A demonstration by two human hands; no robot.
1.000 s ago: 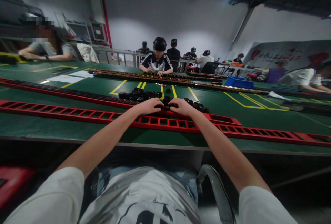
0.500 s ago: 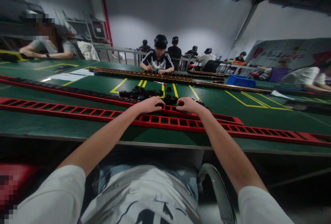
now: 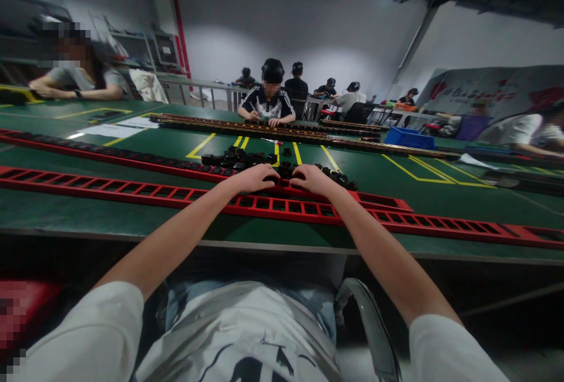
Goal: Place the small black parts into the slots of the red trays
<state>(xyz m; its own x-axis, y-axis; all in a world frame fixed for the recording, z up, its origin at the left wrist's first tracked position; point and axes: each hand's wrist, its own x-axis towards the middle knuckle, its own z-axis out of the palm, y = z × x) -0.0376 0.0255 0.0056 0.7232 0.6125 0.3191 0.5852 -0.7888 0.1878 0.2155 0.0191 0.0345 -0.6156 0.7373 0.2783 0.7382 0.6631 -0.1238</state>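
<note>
My left hand (image 3: pixel 256 178) rests with curled fingers over the far red slotted frame (image 3: pixel 189 169); a dark bit shows between its thumb and fingers. Close by on the right, my right hand (image 3: pixel 312 178) is also curled over this frame, its fingertips at a small black part. What exactly each hand grips is mostly hidden by the fingers. Black square parts fill the frame's slots to the left of my hands. Just beyond my fingers lies a pile of loose black parts (image 3: pixel 238 158), with more of them (image 3: pixel 339 176) beyond my right wrist.
A second red slotted frame (image 3: pixel 282 208) runs along the near side of the green table (image 3: pixel 167 226). Farther back are long dark rails (image 3: pixel 247 129), a red-handled screwdriver (image 3: pixel 274 142), white papers (image 3: pixel 118 128) and a blue bin (image 3: pixel 409 138). A co-worker (image 3: pixel 267 100) sits opposite.
My right hand has shifted a little left, closer to my left hand. The left hand has stayed nearly in place on the frame.
</note>
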